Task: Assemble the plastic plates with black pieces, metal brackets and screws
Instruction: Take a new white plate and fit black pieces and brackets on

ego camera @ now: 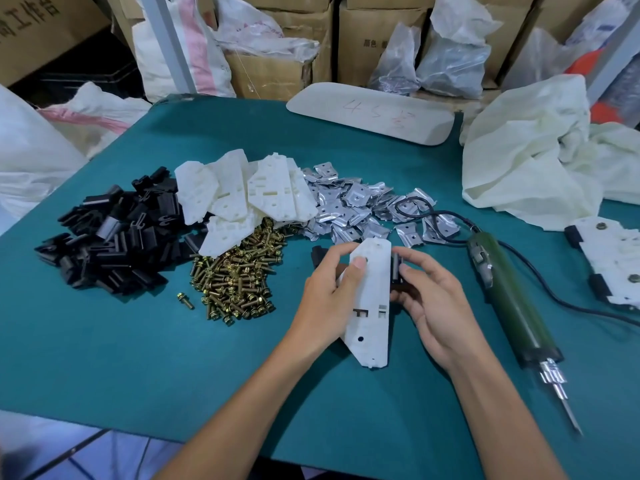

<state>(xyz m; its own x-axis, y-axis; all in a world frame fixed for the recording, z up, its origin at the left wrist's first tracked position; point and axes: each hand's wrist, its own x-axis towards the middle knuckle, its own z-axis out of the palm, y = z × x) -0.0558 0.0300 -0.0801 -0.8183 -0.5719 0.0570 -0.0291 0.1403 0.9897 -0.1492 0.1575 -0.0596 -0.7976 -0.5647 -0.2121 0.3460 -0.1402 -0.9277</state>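
With the left hand gripping the plate, the right hand should press its pinched black piece squarely onto the edge.

Black pieces lie left of plastic plates; screws before, metal brackets right

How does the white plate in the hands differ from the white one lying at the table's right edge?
The held plate sits in the left hand, the right hand holding a black piece against it; the right-edge plate lies untouched on the table. The held plate's round hole is empty; the right-edge plate carries two screw heads. Both are white plastic.
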